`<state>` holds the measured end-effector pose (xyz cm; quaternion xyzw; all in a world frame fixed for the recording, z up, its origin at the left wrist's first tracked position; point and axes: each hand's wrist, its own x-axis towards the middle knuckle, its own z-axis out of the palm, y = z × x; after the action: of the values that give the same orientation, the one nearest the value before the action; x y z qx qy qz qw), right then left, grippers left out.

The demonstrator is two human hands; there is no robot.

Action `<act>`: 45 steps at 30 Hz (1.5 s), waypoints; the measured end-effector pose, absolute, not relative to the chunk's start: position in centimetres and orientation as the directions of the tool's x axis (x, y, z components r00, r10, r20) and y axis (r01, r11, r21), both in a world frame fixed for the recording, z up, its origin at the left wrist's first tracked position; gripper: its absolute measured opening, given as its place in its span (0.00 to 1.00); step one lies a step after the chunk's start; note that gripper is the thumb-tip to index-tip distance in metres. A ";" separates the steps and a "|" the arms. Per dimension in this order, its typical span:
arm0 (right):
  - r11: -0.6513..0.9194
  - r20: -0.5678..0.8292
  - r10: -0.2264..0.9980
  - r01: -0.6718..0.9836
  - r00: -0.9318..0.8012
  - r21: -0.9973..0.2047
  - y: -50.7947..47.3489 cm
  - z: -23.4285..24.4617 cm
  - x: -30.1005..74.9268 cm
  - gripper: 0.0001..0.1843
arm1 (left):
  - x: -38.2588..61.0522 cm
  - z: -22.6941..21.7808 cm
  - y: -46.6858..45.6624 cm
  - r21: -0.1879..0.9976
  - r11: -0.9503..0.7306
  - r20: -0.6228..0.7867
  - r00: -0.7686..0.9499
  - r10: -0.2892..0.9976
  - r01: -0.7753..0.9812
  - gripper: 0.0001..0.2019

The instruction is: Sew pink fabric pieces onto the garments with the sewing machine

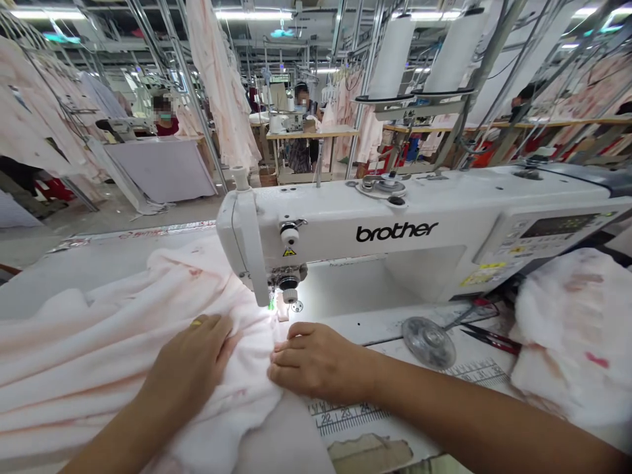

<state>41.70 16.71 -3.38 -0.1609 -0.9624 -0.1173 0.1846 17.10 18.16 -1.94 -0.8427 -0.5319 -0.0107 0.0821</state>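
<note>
A pale pink fabric (99,355) lies bunched over the left of the sewing table and runs under the needle (279,306) of a white Brother sewing machine (395,230). My left hand (190,365) lies flat on the fabric, fingers stretched toward the needle, a yellow ring on one finger. My right hand (313,362) rests at the fabric's edge just in front of the presser foot, fingers curled and pinching the cloth's edge.
A round metal disc (428,341) and red-handled snips (488,337) lie on the table right of my hand. A pile of pink fabric (573,329) sits at the right. Ruler markings (345,415) run along the table. Other people work at machines behind, among hanging garments.
</note>
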 end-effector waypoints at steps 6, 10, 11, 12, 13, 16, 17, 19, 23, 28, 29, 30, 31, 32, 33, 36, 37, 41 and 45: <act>0.933 0.377 0.301 0.353 -0.876 0.075 16.7 -3.3 41.6 0.11 | 17.2 -3.0 18.9 -0.139 -0.742 0.249 0.749 0.614 0.655 0.27; 0.927 0.381 0.333 0.374 -0.862 0.034 16.8 -3.5 41.6 0.11 | 17.3 -3.1 19.8 -0.046 -0.755 0.126 0.754 0.645 0.654 0.31; 0.924 0.381 0.345 0.383 -0.857 0.024 16.9 -3.6 41.5 0.12 | 17.3 -3.1 20.1 -0.014 -0.746 0.105 0.743 0.661 0.665 0.31; 0.919 0.381 0.360 0.394 -0.852 0.013 17.1 -3.6 41.5 0.12 | 17.3 -3.1 20.5 0.017 -0.738 0.092 0.734 0.673 0.675 0.31; 0.914 0.380 0.376 0.407 -0.845 0.001 17.3 -3.7 41.4 0.12 | 17.4 -3.0 20.9 0.042 -0.731 0.084 0.727 0.681 0.681 0.31; 0.894 0.366 0.428 0.447 -0.826 -0.036 18.2 -4.0 41.2 0.12 | 17.5 -2.8 22.2 0.099 -0.732 0.076 0.728 0.681 0.674 0.28; 0.886 0.359 0.447 0.462 -0.820 -0.046 18.5 -4.1 41.1 0.11 | 17.6 -2.7 22.7 0.115 -0.735 0.079 0.731 0.677 0.668 0.26; 0.866 0.347 0.485 0.497 -0.803 -0.061 19.0 -4.3 40.9 0.11 | 17.8 -2.3 23.5 0.153 -0.742 0.094 0.738 0.668 0.652 0.22; 0.819 0.332 0.560 0.568 -0.759 -0.082 19.6 -4.4 40.4 0.11 | 18.1 -1.4 24.9 0.191 -0.738 0.132 0.728 0.672 0.647 0.15; 0.784 0.363 0.609 0.603 -0.705 -0.144 19.4 -4.3 40.4 0.09 | 18.1 -0.2 24.9 0.190 -0.729 0.132 0.718 0.683 0.658 0.14; 0.776 0.381 0.621 0.607 -0.685 -0.173 19.3 -4.3 40.5 0.09 | 18.1 0.0 24.4 0.190 -0.725 0.140 0.713 0.688 0.662 0.14; 0.767 0.403 0.632 0.608 -0.662 -0.205 19.2 -4.3 40.6 0.09 | 18.2 0.1 23.6 0.196 -0.722 0.151 0.707 0.691 0.663 0.13; 0.759 0.427 0.642 0.608 -0.637 -0.234 19.2 -4.3 40.7 0.09 | 18.2 0.2 22.7 0.209 -0.720 0.163 0.702 0.693 0.662 0.13; 0.750 0.451 0.651 0.611 -0.611 -0.254 19.2 -4.4 40.9 0.09 | 18.1 0.1 21.6 0.226 -0.715 0.175 0.695 0.698 0.661 0.12; 0.741 0.470 0.658 0.617 -0.588 -0.265 19.2 -4.4 41.0 0.09 | 18.1 -0.1 20.4 0.245 -0.706 0.177 0.685 0.706 0.665 0.11; 0.720 0.482 0.672 0.647 -0.562 -0.249 19.3 -4.3 41.4 0.09 | 17.6 -1.2 17.6 0.273 -0.655 0.159 0.639 0.753 0.705 0.13; 0.721 0.477 0.670 0.651 -0.568 -0.238 19.4 -4.3 41.5 0.09 | 17.4 -1.5 17.1 0.284 -0.630 0.154 0.614 0.774 0.723 0.11; 0.756 0.462 0.635 0.622 -0.619 -0.205 19.6 -4.5 41.4 0.03 | 16.9 -1.6 17.0 0.429 -0.490 0.088 0.505 0.859 0.759 0.12; 0.786 0.483 0.593 0.595 -0.645 -0.170 20.0 -4.8 41.0 0.09 | 17.9 -0.5 17.5 0.539 -0.353 0.071 0.377 0.924 0.765 0.20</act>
<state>41.01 20.02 -4.80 -0.3275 -0.9068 -0.0021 0.2654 17.89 17.51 -0.54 -0.8015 -0.5265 -0.1851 -0.2146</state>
